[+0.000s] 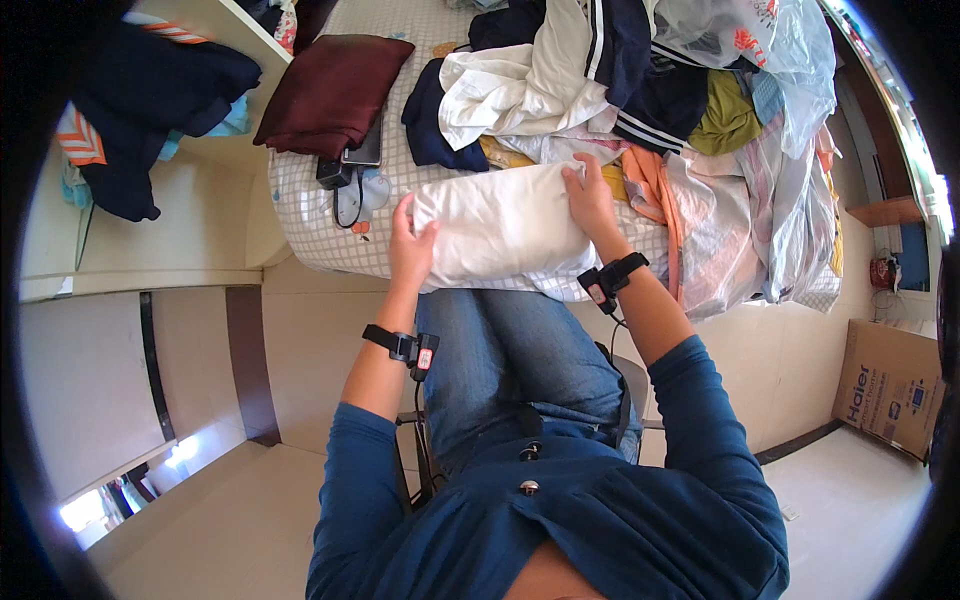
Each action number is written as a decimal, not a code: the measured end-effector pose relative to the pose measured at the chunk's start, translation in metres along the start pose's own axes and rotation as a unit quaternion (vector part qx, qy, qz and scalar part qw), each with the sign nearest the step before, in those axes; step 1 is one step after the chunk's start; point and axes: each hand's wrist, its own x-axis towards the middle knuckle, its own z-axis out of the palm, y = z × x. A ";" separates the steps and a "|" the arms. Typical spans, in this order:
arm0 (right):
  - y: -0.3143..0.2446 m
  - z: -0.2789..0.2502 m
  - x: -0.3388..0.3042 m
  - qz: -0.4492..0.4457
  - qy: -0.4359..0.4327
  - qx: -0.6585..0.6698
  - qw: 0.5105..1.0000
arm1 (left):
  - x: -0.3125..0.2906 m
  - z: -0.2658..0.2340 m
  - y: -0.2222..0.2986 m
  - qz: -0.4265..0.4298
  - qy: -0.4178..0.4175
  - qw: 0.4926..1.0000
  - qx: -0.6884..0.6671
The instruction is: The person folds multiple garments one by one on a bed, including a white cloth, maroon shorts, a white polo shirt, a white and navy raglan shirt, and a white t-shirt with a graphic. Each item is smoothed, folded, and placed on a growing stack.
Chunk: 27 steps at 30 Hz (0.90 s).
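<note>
Both hands bracket the folded white cotton garment point(500, 232) at the bed's point(300, 215) near edge, left hand point(411, 243) pinching its end, right hand point(590, 196) pressed flat on top, apparently pinning the fold flat.

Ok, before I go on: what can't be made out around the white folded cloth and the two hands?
Head view only:
- Left hand: fingertips curl over the white folded cloth edge, so the grip underneath is hidden.
- Right hand: palm lies flat on the cloth, hiding what is under it.
- Clothes pile: garments overlap; lower ones are covered and cannot be counted.
- Dark device: partly under the maroon cushion.
- Cardboard box: bent and cut at the fisheye rim.
</note>
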 end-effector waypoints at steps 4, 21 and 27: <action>-0.007 0.003 -0.015 -0.159 0.130 -0.077 0.976 | -0.007 0.000 0.019 0.127 0.074 0.963 0.226; 0.062 0.010 -0.020 -0.163 0.158 -0.033 0.973 | -0.035 0.013 -0.028 0.090 0.027 0.957 0.276; 0.037 0.014 -0.032 0.035 -0.004 0.178 0.983 | -0.012 0.010 -0.009 -0.197 -0.043 0.970 -0.136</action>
